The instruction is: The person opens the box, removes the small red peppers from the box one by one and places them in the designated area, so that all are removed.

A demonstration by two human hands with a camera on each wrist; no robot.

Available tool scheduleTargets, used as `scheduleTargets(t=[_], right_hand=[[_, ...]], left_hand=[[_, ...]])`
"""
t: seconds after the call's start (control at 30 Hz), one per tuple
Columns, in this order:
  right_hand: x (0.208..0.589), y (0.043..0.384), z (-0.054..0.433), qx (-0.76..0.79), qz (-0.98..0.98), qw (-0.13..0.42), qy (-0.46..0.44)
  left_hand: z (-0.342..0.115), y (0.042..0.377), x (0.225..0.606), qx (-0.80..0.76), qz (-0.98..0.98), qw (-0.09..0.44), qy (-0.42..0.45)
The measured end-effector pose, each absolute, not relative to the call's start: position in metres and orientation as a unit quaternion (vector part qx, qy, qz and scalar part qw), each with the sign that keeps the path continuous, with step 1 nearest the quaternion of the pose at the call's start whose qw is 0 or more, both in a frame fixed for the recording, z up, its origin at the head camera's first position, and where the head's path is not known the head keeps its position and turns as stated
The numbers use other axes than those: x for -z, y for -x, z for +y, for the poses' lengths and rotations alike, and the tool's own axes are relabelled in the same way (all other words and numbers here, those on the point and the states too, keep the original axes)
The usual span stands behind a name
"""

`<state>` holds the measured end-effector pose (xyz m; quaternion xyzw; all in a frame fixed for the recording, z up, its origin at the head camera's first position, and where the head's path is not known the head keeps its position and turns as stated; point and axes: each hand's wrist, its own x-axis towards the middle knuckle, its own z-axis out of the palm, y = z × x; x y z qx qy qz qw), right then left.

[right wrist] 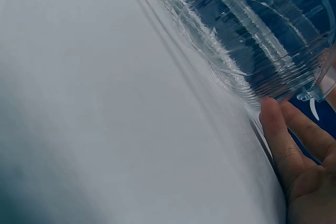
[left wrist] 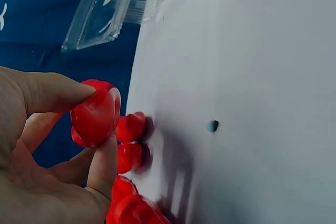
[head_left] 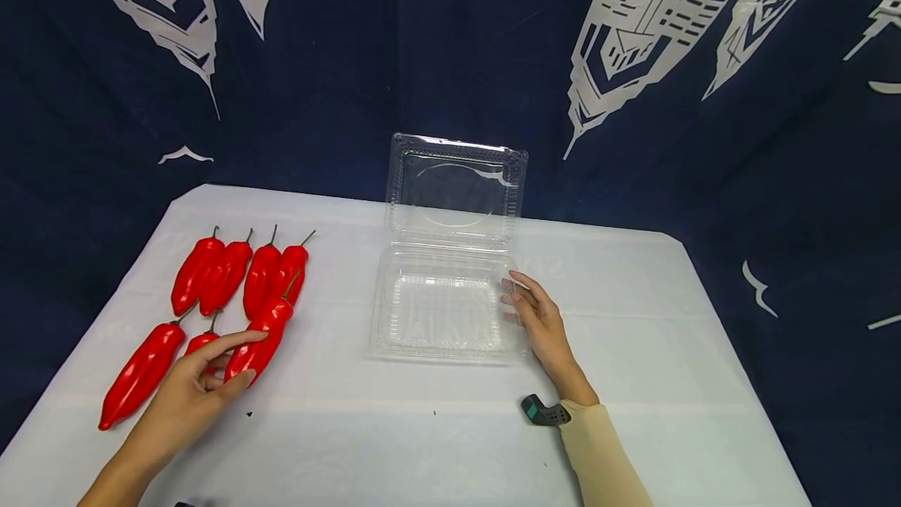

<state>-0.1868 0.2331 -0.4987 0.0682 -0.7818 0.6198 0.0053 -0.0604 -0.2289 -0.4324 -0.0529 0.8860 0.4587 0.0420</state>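
My left hand [head_left: 200, 382] pinches a red chili pepper [head_left: 263, 331] between thumb and fingers, green stem pointing away from me. In the left wrist view the same pepper [left wrist: 97, 114] appears end-on above the table. Other red peppers [head_left: 144, 370] lie around and beyond this hand, and one is partly covered by it. An open clear plastic clamshell container [head_left: 443, 315] stands mid-table, its lid [head_left: 457, 186] raised at the back. My right hand [head_left: 545, 327] holds the container's right rim, some fingers showing through the plastic. The right wrist view shows fingertips [right wrist: 272, 108] against its ribbed wall.
A white cloth covers the table [head_left: 669, 335]. Behind it hangs a dark blue curtain [head_left: 317, 84] with white building prints. A small dark speck [head_left: 249, 415] lies near the left hand. A dark band [head_left: 545, 411] sits on the right wrist.
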Motion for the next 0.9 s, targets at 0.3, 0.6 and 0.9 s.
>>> scheduleTargets(t=[0.3, 0.6, 0.9], right_hand=[[0.498, 0.187, 0.232, -0.613, -0.788, 0.014, -0.060], [0.497, 0.187, 0.233, -0.612, -0.789, 0.014, -0.061], [0.496, 0.186, 0.231, -0.606, -0.793, 0.007, -0.058]], left_hand=[[-0.233, 0.046, 0.439, -0.438, 0.895, 0.031, 0.083], [-0.226, 0.040, 0.450, -0.370, 0.924, -0.001, 0.100], [-0.217, 0.037, 0.458, -0.313, 0.946, -0.021, 0.079]])
